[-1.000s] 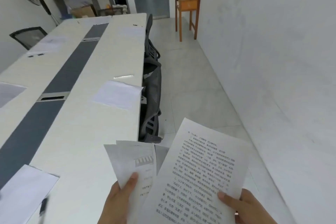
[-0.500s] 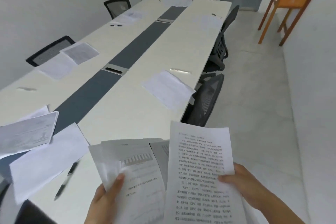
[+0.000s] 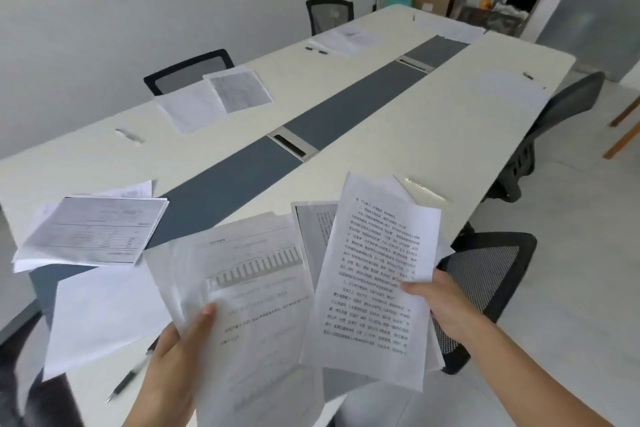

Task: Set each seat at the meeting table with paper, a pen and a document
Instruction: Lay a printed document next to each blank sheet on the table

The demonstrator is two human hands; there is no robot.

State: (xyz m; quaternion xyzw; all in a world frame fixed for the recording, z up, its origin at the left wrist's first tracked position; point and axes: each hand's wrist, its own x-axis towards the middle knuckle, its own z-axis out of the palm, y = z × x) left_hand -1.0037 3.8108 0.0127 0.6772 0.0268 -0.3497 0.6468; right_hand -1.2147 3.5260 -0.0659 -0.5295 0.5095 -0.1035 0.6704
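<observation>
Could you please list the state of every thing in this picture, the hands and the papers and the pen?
Left hand, grips the chart documents, fanned, thumb on top.
Right hand, pinches the text page at its right edge, off the table.
Blank sheet, lies flat on the table.
Black pen, lies on the table beside the blank sheet.
Pile of forms, lies on the table, sheets askew.

Your left hand (image 3: 173, 357) sits at 7 o'clock, thumb up, gripping a sheaf of papers (image 3: 249, 288); your right hand (image 3: 446, 305), forearm bare, lies at 4 o'clock, pinching a printed document (image 3: 377, 270)
</observation>
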